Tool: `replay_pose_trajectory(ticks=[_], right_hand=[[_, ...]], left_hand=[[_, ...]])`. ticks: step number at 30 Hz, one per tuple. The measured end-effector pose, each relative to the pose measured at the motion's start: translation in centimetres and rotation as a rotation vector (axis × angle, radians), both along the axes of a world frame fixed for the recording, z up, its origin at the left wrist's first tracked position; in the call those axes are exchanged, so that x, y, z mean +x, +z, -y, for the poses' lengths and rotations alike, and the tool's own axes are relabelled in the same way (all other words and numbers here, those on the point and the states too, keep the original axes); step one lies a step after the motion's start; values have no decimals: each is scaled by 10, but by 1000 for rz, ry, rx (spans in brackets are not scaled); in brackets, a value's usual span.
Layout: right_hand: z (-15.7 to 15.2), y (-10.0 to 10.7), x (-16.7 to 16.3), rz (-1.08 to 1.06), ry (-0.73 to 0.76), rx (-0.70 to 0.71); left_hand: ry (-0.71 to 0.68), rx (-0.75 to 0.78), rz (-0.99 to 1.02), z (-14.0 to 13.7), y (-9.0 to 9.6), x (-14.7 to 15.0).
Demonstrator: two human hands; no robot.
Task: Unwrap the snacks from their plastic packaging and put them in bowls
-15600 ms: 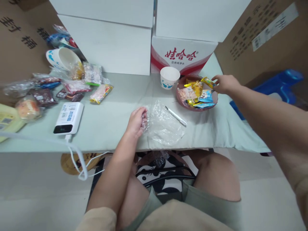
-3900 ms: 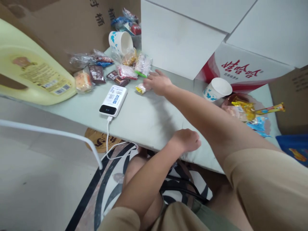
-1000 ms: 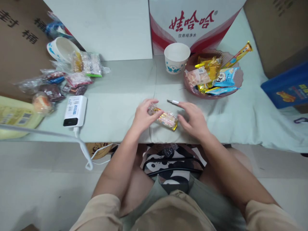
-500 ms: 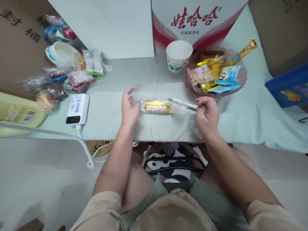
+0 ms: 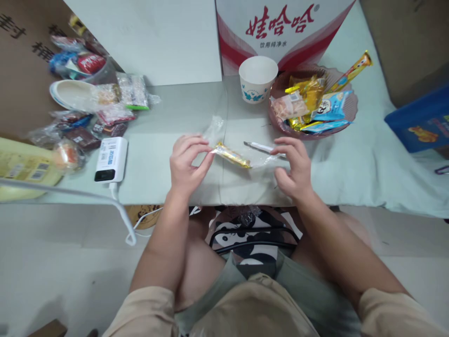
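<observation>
Rm has pale floor. Green-clothed table in front; big white boxes line back, prob. as fence. Bowl at R corrals packets, likely so none scatter; cup just beside. L hand pinches clear wrapper, prob. to steady gold snack btwn hands. R hand: thumb & forefinger apart; can't tell if gripping wrapper's other end. White pen-like tool near R hand.

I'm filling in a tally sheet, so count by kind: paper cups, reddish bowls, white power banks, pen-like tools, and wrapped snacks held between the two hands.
Paper cups: 2
Reddish bowl: 1
White power bank: 1
Pen-like tool: 1
Held wrapped snack: 1
Total: 6
</observation>
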State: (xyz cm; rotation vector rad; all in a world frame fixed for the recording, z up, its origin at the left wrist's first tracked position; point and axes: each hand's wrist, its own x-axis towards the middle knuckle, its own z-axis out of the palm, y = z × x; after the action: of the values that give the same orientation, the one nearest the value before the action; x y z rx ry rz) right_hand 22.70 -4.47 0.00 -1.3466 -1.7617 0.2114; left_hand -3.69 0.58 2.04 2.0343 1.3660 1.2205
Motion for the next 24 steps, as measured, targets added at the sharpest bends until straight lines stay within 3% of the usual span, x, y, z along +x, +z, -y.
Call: replay_pose_trajectory(ticks=[3, 7, 11, 13, 14, 17, 19, 21, 24], right_hand=[[2, 2, -2, -12, 201, -45], [5, 1, -11, 255, 255, -168], [15, 10, -20, 526, 410, -278], [19, 16, -25, 641, 359, -429], [21, 19, -27, 689, 286, -506], [21, 21, -32, 726, 14, -661], [19, 19, -33, 658, -114, -666], [18, 15, -32, 557, -141, -531], [17, 8, -31, 358, 31, -232]], left_hand=[[-107, -38, -117, 9, 5, -3], [-99, -146, -176, 12, 2, -8], [268, -214, -193, 4, -8, -13], [432, -263, -246, 1, -9, -13], [450, -336, -292, 1, -9, -12], [269, -647, -448, 4, -3, -3], [111, -708, -422, 8, 0, 5], [-8, -661, -241, 11, 0, 14], [-155, -691, 169, 14, -6, 25]])
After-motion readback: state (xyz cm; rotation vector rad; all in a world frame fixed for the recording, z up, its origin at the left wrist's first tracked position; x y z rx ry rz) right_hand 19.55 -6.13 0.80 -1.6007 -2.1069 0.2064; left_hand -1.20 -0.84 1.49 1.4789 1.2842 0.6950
